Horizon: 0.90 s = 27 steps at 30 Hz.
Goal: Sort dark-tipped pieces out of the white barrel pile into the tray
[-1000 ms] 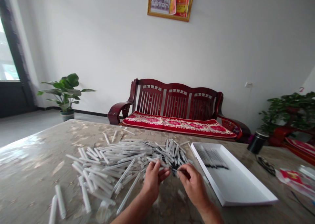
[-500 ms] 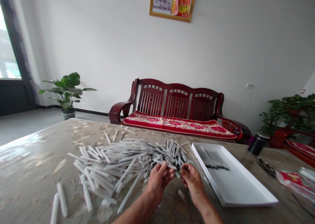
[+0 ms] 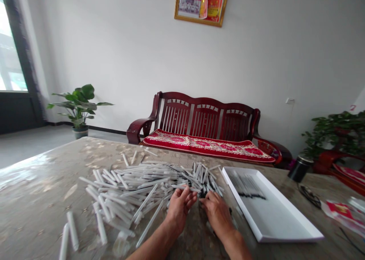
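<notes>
My left hand (image 3: 180, 207) is closed round a whitish pen tube (image 3: 194, 190), which lies across its thumb and fingers and points to the right. Close beside it, my right hand (image 3: 216, 211) reaches palm down to the small black parts (image 3: 203, 193) at the near edge of the heap. Its fingers are pressed together, and what is in them is hidden. A large heap of translucent white tubes (image 3: 137, 182) spreads behind and left of both hands. To the right, a white box lid (image 3: 281, 214) holds a row of clear pens with black ends (image 3: 248, 184).
Two loose tubes (image 3: 72, 231) lie at the table's left front. A black canister (image 3: 300, 168), a dark cable (image 3: 309, 196) and a red-and-clear plastic packet (image 3: 342, 212) are right of the lid. Beyond the table stands a red wooden bench (image 3: 205, 117).
My right hand has moved a little left and turned palm down, its fingers now at the black parts. My left hand keeps the pen tube, shifted slightly left.
</notes>
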Each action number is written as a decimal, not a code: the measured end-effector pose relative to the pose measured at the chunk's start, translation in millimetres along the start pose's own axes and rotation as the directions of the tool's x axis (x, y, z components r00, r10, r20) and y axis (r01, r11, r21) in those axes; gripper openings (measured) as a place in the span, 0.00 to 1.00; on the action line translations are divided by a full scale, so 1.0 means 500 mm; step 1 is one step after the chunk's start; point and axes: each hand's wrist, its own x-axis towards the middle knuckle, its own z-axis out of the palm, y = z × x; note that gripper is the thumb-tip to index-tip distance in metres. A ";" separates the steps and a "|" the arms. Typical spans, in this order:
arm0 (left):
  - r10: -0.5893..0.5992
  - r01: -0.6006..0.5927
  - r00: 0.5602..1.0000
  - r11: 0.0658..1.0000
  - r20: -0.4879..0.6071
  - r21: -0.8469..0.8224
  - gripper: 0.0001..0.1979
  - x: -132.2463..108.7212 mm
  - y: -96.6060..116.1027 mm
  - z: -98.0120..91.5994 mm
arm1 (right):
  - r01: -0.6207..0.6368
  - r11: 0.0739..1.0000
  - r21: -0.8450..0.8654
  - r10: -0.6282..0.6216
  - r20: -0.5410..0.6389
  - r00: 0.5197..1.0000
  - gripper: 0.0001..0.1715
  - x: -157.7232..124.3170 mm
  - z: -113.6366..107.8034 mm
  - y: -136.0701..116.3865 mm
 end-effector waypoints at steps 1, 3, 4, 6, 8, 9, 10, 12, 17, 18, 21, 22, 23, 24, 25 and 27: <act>-0.001 0.001 1.000 1.000 -0.003 0.002 0.12 0.001 0.000 -0.001 | -0.009 1.000 0.015 0.009 0.001 1.000 0.16 0.000 0.001 0.001; -0.003 0.003 1.000 1.000 -0.007 0.002 0.13 0.004 -0.001 -0.001 | -0.033 0.998 0.062 0.034 -0.011 0.999 0.15 -0.002 0.006 0.005; -0.005 0.005 1.000 1.000 -0.005 0.001 0.14 0.004 -0.001 -0.002 | -0.047 0.994 0.094 0.050 -0.028 0.998 0.14 -0.003 0.011 0.008; -0.011 0.011 1.000 1.000 0.003 -0.005 0.14 0.005 -0.003 -0.001 | -0.095 0.975 0.199 0.113 -0.081 0.990 0.11 -0.004 0.023 0.015; -0.018 0.018 1.000 1.000 0.010 -0.008 0.14 0.004 -0.006 -0.001 | -0.157 0.911 0.380 0.220 -0.127 0.967 0.06 -0.005 0.039 0.023; -0.022 0.022 1.000 1.000 0.012 -0.008 0.14 0.004 -0.008 0.000 | -0.180 0.853 0.490 0.281 -0.142 0.949 0.04 -0.005 0.046 0.026; -0.024 0.024 1.000 1.000 0.013 -0.007 0.14 0.004 -0.009 0.000 | -0.191 0.779 0.598 0.341 -0.147 0.929 0.05 -0.005 0.052 0.029; -0.029 0.029 0.999 1.000 0.018 -0.003 0.14 0.003 -0.013 0.001 | -0.185 0.616 0.766 0.441 -0.140 0.887 0.12 -0.003 0.058 0.032; -0.035 0.035 0.999 0.999 0.036 0.017 0.14 -0.001 -0.017 0.003 | -0.179 0.364 0.914 0.565 -0.064 0.823 0.21 0.003 0.043 0.029; -0.035 0.034 0.999 0.999 0.035 0.020 0.14 -0.002 -0.016 0.004 | -0.179 0.346 0.921 0.566 -0.052 0.823 0.22 0.003 0.039 0.028; -0.029 0.029 0.999 0.999 0.018 0.025 0.14 -0.005 -0.014 0.005 | -0.183 0.326 0.927 0.565 -0.036 0.824 0.21 0.003 0.036 0.023; -0.028 0.028 1.000 0.999 0.012 0.026 0.14 -0.006 -0.013 0.006 | -0.186 0.318 0.930 0.567 -0.029 0.823 0.21 0.004 0.037 0.022; -0.029 0.028 1.000 0.999 0.007 0.029 0.14 -0.006 -0.012 0.006 | -0.189 0.307 0.933 0.570 -0.021 0.822 0.21 0.005 0.039 0.020; -0.030 0.029 1.000 0.999 0.006 0.031 0.13 -0.006 -0.011 0.006 | -0.190 0.293 0.937 0.571 -0.012 0.821 0.22 0.006 0.041 0.018; -0.031 0.030 1.000 0.999 0.008 0.033 0.13 -0.006 -0.012 0.006 | -0.189 0.277 0.942 0.573 -0.004 0.820 0.22 0.007 0.043 0.016; -0.032 0.031 0.999 0.999 0.023 0.037 0.13 -0.006 -0.013 0.005 | -0.182 0.253 0.950 0.573 0.005 0.820 0.22 0.010 0.046 0.012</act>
